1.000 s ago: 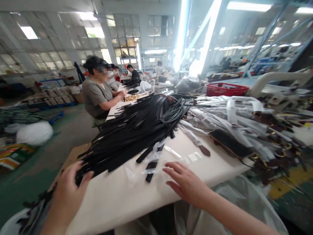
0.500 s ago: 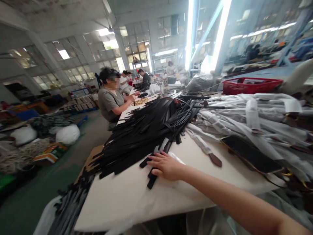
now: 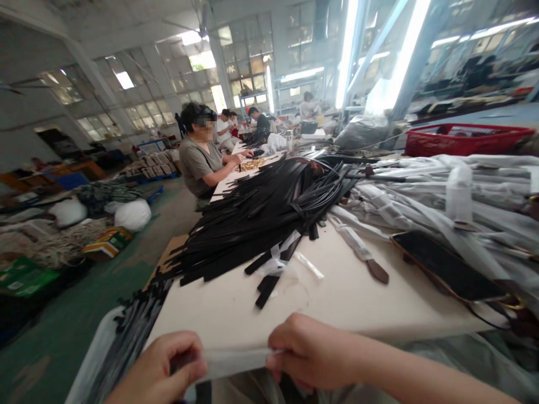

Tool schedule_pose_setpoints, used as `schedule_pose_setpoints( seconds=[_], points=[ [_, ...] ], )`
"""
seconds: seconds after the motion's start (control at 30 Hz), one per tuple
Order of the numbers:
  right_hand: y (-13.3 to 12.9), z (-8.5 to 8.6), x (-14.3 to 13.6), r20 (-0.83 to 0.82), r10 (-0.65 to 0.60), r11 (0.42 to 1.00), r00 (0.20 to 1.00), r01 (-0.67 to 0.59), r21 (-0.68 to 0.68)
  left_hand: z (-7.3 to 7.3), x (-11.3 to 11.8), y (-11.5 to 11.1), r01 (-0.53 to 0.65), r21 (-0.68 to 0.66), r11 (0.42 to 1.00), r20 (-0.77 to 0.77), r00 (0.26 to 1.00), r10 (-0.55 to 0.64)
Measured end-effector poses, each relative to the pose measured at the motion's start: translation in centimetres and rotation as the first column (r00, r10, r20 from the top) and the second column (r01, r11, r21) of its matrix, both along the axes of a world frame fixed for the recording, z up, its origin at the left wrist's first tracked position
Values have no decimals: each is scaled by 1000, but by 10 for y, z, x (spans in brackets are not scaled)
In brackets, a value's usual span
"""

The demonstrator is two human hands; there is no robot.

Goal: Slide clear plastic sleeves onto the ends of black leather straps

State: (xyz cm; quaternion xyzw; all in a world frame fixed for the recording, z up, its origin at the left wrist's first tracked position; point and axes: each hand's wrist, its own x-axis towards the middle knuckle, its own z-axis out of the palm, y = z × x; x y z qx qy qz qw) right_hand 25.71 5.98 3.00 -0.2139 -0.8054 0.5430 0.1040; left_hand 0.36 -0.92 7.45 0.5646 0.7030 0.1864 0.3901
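- Sleeve: a clear plastic strip, stretched level between both hands just off the table's near edge, so it hangs taut and flat.
- Left hand is curled shut, thumb and fingers pinching the sleeve's left end; something dark shows in that grip, but I cannot tell what.
- Right hand is closed in a loose fist on the sleeve's right end, pulling against the left.
- Table carries a loose black strap with crumpled plastic on it, lying near the middle within reach.
- Strap pile fans from the left edge toward the far end; some straps spill over the near left corner.
- Wrapped straps lie heaped along the right side, apart from the bare ones.
- Phone rests beside that heap.
- A co-worker sits at the left edge farther down.
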Motion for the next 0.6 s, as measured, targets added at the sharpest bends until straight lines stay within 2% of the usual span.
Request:
schedule_pose_setpoints(
  seconds=[0.07,0.13,0.2,0.27,0.33,0.37,0.43,0.47,0.5,0.57,0.6],
  points=[
    [2,-5,28,14,-46,986,999,47,-160,-1,-5,14,-31,57,998,100,995,25],
    [-1,-16,45,42,-109,968,993,115,-221,-5,-5,25,-63,167,984,120,992,44],
    [-5,-25,52,82,-125,977,989,137,-164,-10,3,32,-112,256,960,99,991,89],
    [-6,-29,50,109,-141,990,984,142,1,-10,21,37,-123,271,955,59,992,111],
    [-3,-26,38,34,-159,982,987,154,107,-5,45,40,-7,240,971,16,1000,4],
    [-1,-24,29,-45,-159,983,986,162,87,-2,56,42,84,215,973,4,996,-86],
    [3,-21,7,-173,-188,979,967,171,-109,4,72,45,233,196,952,-5,972,-236],
    [5,-20,-5,-186,-216,956,959,169,-241,5,74,46,246,232,941,-23,969,-247],
    [6,-21,-14,-168,-249,916,954,176,-362,4,72,48,201,302,932,-55,980,-193],
    [6,-24,-26,-110,-320,832,941,223,-508,-2,60,47,-33,494,869,-78,994,82],
    [6,-26,-29,-108,-347,815,932,242,-526,-8,52,44,-163,542,824,-36,976,217]
  ],
)
